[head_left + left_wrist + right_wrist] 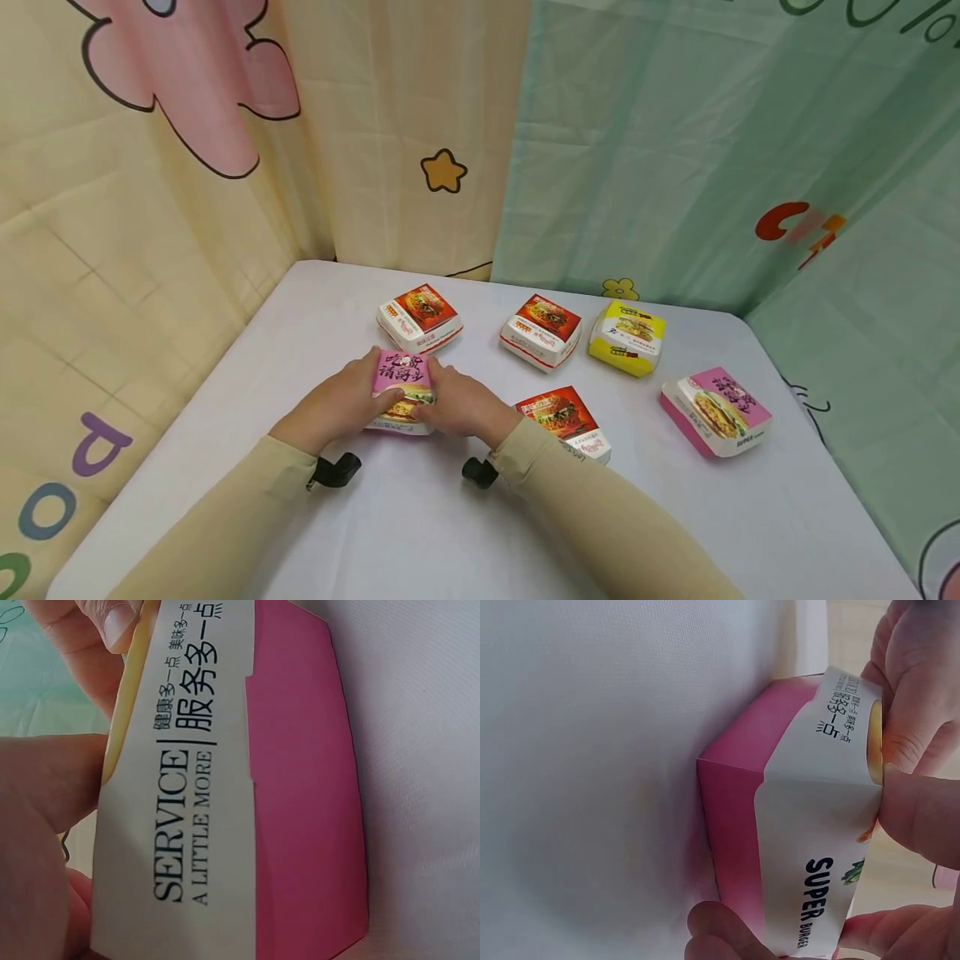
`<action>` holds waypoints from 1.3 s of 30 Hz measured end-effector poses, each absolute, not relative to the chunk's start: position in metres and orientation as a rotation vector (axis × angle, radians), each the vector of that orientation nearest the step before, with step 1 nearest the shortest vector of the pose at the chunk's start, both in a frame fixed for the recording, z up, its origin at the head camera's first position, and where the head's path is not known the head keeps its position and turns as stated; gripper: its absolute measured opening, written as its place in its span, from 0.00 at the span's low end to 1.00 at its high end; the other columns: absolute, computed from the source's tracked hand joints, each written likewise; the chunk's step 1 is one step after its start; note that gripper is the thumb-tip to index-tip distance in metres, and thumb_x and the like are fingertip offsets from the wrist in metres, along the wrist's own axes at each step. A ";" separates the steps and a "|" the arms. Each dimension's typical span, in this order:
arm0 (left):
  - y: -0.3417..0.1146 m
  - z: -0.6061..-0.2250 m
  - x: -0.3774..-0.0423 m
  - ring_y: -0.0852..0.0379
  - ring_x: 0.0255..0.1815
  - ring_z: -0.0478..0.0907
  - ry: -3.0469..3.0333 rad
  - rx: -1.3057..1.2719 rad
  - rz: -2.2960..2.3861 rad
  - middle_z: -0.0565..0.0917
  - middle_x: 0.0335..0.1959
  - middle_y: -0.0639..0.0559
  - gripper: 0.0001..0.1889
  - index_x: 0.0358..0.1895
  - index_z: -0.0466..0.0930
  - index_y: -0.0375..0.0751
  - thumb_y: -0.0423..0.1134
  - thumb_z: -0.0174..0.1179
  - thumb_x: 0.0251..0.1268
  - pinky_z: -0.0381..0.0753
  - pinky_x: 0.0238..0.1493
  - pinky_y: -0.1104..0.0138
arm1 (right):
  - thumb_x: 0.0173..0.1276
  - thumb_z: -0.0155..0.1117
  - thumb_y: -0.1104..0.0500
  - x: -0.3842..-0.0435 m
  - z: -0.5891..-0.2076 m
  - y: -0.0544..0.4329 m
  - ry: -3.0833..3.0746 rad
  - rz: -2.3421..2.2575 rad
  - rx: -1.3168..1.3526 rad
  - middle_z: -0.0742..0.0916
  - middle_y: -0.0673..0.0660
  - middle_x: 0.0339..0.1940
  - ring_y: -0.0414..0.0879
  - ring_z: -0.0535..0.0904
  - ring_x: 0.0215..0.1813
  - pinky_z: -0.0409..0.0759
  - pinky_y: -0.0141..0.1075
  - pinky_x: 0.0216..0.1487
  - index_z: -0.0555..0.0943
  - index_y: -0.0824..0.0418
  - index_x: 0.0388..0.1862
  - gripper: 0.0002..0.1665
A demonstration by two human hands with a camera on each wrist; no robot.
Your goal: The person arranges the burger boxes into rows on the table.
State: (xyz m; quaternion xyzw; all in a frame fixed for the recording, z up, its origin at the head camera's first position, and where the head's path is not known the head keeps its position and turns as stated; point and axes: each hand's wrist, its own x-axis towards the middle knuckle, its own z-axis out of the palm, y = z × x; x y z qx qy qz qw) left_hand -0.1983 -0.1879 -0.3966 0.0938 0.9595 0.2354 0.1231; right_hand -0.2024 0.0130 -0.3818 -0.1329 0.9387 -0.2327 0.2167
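A pink and white burger box (403, 373) sits on the white table, its lid closed. My left hand (347, 402) grips its left side, the thumb lying over the top. On the opposite side, my right hand (467, 403) holds the box with its thumb also on the lid. In the left wrist view the box's side (202, 825) shows "SERVICE A LITTLE MORE" above a pink base. Fingertips (720, 926) of the right hand reach round the "SUPER BURGER" side in the right wrist view. Some fingers of both hands are hidden behind the box.
Just behind the held box stands a red and white burger box (422, 318). Another red one (542, 332) and a yellow one (627, 337) stand at the back right. My right forearm partly covers a third red box (567, 421). Far right is another pink box (716, 412).
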 end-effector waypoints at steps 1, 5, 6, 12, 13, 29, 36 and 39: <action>-0.188 -0.396 -0.198 0.31 0.72 0.73 2.796 0.271 0.682 0.65 0.77 0.23 0.52 0.83 0.45 0.25 0.59 0.61 0.75 0.73 0.72 0.38 | 0.75 0.68 0.43 -0.202 -0.381 0.013 2.602 -0.642 -0.374 0.70 0.60 0.84 0.52 0.75 0.74 0.75 0.51 0.75 0.50 0.53 0.89 0.55; -0.187 -0.395 -0.198 0.32 0.72 0.73 2.785 0.264 0.664 0.65 0.77 0.23 0.52 0.83 0.45 0.25 0.60 0.61 0.75 0.74 0.72 0.38 | 0.73 0.70 0.44 -0.202 -0.378 0.013 2.619 -0.615 -0.403 0.75 0.59 0.80 0.50 0.77 0.68 0.76 0.49 0.74 0.52 0.56 0.88 0.55; -0.187 -0.395 -0.198 0.32 0.71 0.73 2.786 0.264 0.664 0.65 0.77 0.23 0.52 0.83 0.45 0.25 0.60 0.61 0.75 0.74 0.72 0.38 | 0.73 0.71 0.44 -0.202 -0.377 0.012 2.626 -0.605 -0.409 0.75 0.59 0.80 0.50 0.78 0.68 0.75 0.49 0.75 0.53 0.57 0.88 0.55; -0.189 -0.395 -0.200 0.34 0.69 0.74 2.794 0.269 0.681 0.67 0.77 0.25 0.52 0.83 0.46 0.26 0.60 0.61 0.75 0.75 0.71 0.39 | 0.71 0.72 0.42 -0.205 -0.373 0.012 2.644 -0.568 -0.394 0.78 0.58 0.78 0.50 0.78 0.69 0.75 0.49 0.75 0.56 0.56 0.87 0.55; -0.189 -0.395 -0.200 0.34 0.69 0.75 2.793 0.271 0.678 0.67 0.77 0.25 0.53 0.83 0.46 0.26 0.60 0.61 0.74 0.75 0.71 0.39 | 0.71 0.72 0.42 -0.205 -0.374 0.012 2.645 -0.563 -0.389 0.78 0.58 0.77 0.50 0.78 0.68 0.76 0.49 0.74 0.56 0.56 0.87 0.55; -0.191 -0.389 -0.201 0.37 0.67 0.76 2.776 0.268 0.673 0.70 0.75 0.27 0.53 0.83 0.47 0.26 0.61 0.62 0.74 0.77 0.68 0.41 | 0.70 0.73 0.41 -0.206 -0.372 0.015 2.618 -0.621 -0.383 0.80 0.58 0.74 0.48 0.79 0.60 0.80 0.47 0.68 0.56 0.58 0.86 0.56; -0.192 -0.389 -0.203 0.38 0.64 0.77 2.793 0.262 0.723 0.72 0.73 0.29 0.51 0.82 0.50 0.27 0.60 0.63 0.73 0.78 0.65 0.43 | 0.70 0.73 0.41 -0.207 -0.371 0.018 2.607 -0.646 -0.395 0.80 0.58 0.73 0.49 0.79 0.61 0.79 0.47 0.69 0.55 0.58 0.87 0.57; -0.193 -0.389 -0.204 0.38 0.63 0.77 2.788 0.254 0.728 0.72 0.73 0.29 0.51 0.82 0.51 0.28 0.60 0.64 0.72 0.78 0.65 0.43 | 0.70 0.73 0.41 -0.207 -0.371 0.018 2.599 -0.651 -0.384 0.80 0.58 0.74 0.49 0.79 0.61 0.79 0.47 0.68 0.54 0.58 0.87 0.57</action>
